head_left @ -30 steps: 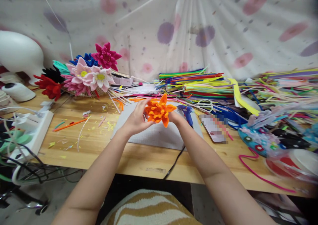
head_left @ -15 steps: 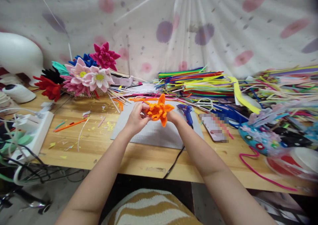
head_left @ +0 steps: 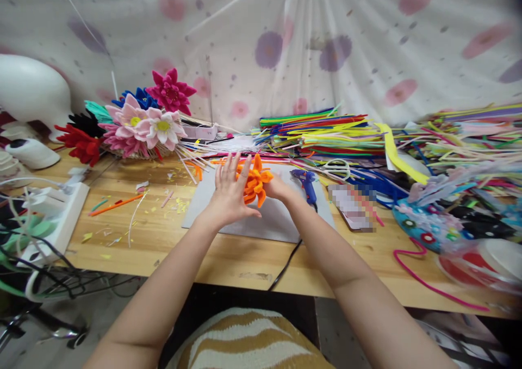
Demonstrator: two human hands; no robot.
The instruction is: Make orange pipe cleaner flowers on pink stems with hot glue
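An orange pipe-cleaner flower [head_left: 258, 182] with layered petals is held above the grey mat [head_left: 261, 227]. My right hand [head_left: 278, 186] grips it from behind on the right; the flower hides most of those fingers. On the flower's left side, my left hand [head_left: 230, 193] is open, fingers spread upward and thumb stretched toward the right. Its palm faces the petals, and I cannot tell whether it touches them. A blue glue gun [head_left: 306, 184] lies on the mat's right side, just beyond my right wrist.
Finished flowers [head_left: 141, 122] in several colours stand at the back left. Bundles of pipe cleaners [head_left: 326, 135] fill the back right, with scissors [head_left: 336, 168] before them. A phone [head_left: 345, 212] lies right of the mat. A power strip [head_left: 61, 222] with cables sits at the left.
My left hand has let go of the flower's left side and spread its fingers beside it. The flower has shifted slightly left and turned, still with my right hand.
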